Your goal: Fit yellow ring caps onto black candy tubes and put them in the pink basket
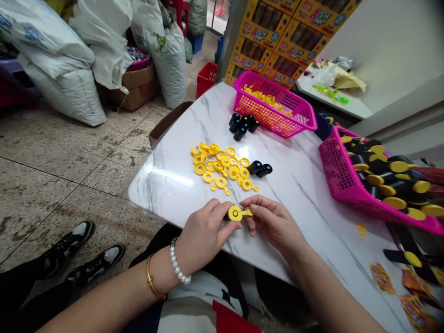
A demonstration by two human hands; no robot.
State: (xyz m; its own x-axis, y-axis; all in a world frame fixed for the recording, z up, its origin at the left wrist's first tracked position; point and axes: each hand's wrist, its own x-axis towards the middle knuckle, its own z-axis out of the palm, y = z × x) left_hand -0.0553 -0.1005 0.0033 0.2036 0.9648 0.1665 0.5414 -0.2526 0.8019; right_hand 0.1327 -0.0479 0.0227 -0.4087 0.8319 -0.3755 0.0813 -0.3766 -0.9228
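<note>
Near the table's front edge, my left hand [206,226] pinches a round yellow plastic piece [235,213] between thumb and forefinger. A dark circle marks its face, and a bit of something black shows at its edge, mostly hidden by my fingers. My right hand [268,217] grips the piece's narrow tab between thumb and forefinger. Just beyond my hands lies a loose pile of yellow rings with tabs [221,182]. Two black tubes with blue centres [265,170] lie at its right side, and several more black tubes [240,134] stand clustered behind.
A pink basket [284,128] of yellow pieces stands at the back. Another pink basket [333,173], at right, is heaped with black, yellow-ended tubes. Small printed packets [381,277] lie at the right. Yellow boxes [274,41] are stacked behind; white sacks [69,88] stand on the floor.
</note>
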